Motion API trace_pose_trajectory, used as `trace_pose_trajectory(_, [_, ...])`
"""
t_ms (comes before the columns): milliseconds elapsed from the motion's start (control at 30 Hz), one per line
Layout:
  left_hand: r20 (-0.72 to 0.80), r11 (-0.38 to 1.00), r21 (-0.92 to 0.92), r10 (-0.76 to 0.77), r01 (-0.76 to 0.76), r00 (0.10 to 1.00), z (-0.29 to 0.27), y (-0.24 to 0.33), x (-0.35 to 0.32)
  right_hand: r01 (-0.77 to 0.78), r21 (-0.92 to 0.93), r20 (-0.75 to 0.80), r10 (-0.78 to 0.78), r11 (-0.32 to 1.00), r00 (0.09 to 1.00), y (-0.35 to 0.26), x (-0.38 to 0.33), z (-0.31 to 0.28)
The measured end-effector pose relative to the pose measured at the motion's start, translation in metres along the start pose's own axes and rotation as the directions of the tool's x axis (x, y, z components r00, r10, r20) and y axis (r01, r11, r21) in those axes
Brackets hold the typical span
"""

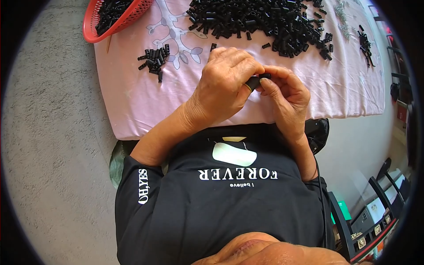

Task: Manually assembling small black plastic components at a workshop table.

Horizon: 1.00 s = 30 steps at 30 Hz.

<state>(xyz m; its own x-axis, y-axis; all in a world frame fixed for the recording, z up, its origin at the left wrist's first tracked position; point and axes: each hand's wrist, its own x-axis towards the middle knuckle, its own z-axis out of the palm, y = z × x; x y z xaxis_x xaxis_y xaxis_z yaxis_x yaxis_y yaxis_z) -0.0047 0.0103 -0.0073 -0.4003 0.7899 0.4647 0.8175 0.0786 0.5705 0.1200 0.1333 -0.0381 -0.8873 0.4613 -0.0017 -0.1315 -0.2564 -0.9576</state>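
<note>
Both hands are meeting over the cloth (pixel 132 101): left hand (pixel 223 86) and right hand (pixel 287 95) fingers are pinching a tube (pixel 252 82), probably light and stiff, by its ends; pile (pixel 260 22) at twelve o'clock.

A grey, rough-textured floor (pixel 48 145) fills the whole left side of the frame and runs down to the lower left. A table under a pale pink cloth (pixel 145 106) with a faint leaf print spans the upper middle, its front edge hanging across the centre. At the right, paler floor (pixel 353 150) shows beyond the cloth's corner. In the lower right stand dark chair frames (pixel 349 229) and stacked boxes (pixel 375 212), small and bent by the lens. At the upper right edge dark furniture (pixel 399 84) is too blurred to make out. Light is bright and even.
</note>
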Motion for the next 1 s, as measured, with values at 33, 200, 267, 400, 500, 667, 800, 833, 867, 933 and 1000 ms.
trace_pose_trajectory(33, [0.024, 1.0, -0.014, -0.011, 0.011, 1.0, -0.003, 0.0, 0.001, 0.006, -0.003, 0.0, -0.006, 1.0, 1.0, 0.002, 0.0, -0.003])
trace_pose_trajectory(200, [0.033, 0.988, 0.059, -0.143, 0.141, 0.989, -0.023, -0.027, 0.001, 0.031, 0.101, -0.065, -0.024, 0.994, 0.998, 0.002, 0.002, -0.006])
trace_pose_trajectory(267, [0.039, 0.978, 0.139, -0.16, 0.153, 0.986, -0.032, -0.036, -0.004, 0.055, 0.096, -0.065, -0.048, 0.994, 0.997, 0.004, 0.002, -0.006])
trace_pose_trajectory(400, [0.096, 0.969, 0.186, -0.183, 0.163, 0.978, -0.037, -0.036, -0.015, 0.106, 0.031, -0.043, -0.105, 0.994, 0.994, 0.009, 0.002, -0.009])
trace_pose_trajectory(500, [0.122, 0.973, 0.171, -0.179, 0.157, 0.976, -0.038, -0.034, -0.019, 0.074, 0.09, -0.101, -0.065, 0.993, 0.993, 0.003, 0.0, -0.004])
trace_pose_trajectory(667, [0.187, 0.984, 0.15, -0.119, 0.092, 0.975, -0.038, -0.031, -0.019, 0.097, 0.129, -0.074, -0.088, 0.987, 0.993, 0.009, -0.002, -0.006])
trace_pose_trajectory(800, [0.215, 0.972, 0.223, -0.122, 0.073, 0.969, -0.04, -0.033, -0.021, 0.072, 0.101, -0.075, -0.064, 0.992, 0.995, 0.008, -0.003, -0.006])
trace_pose_trajectory(833, [0.211, 0.97, 0.231, -0.13, 0.08, 0.969, -0.042, -0.035, -0.022, 0.072, 0.101, -0.075, -0.065, 0.992, 0.995, 0.007, -0.002, -0.006])
trace_pose_trajectory(867, [0.207, 0.967, 0.239, -0.138, 0.087, 0.969, -0.043, -0.036, -0.023, 0.065, 0.096, -0.069, -0.059, 0.993, 0.996, 0.007, -0.002, -0.007])
trace_pose_trajectory(933, [0.203, 0.968, 0.236, -0.139, 0.09, 0.969, -0.044, -0.036, -0.024, 0.058, 0.092, -0.063, -0.053, 0.994, 0.997, 0.006, -0.002, -0.007])
trace_pose_trajectory(1000, [0.199, 0.968, 0.233, -0.142, 0.094, 0.97, -0.044, -0.036, -0.025, 0.06, 0.086, -0.06, -0.055, 0.994, 0.997, 0.006, -0.003, -0.006])
